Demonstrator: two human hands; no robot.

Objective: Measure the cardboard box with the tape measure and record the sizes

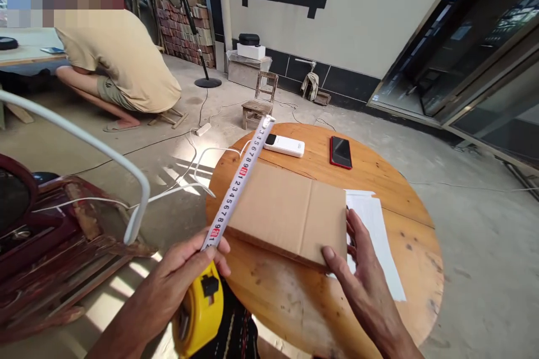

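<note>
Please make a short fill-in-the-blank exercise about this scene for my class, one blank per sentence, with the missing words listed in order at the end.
1. The left hand holds a tape measure whose case is ____.
2. The right hand touches a flat brown box made of ____.
3. The phone lying on the table has a case coloured ____.
4. In outline, the table is ____.

Missing words: yellow; cardboard; red; round.

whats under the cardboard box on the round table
White paper sticks out past the right end of the cardboard box, apparently running beneath it, with the round table below. How far the paper reaches, and anything else underneath, is hidden.
</note>
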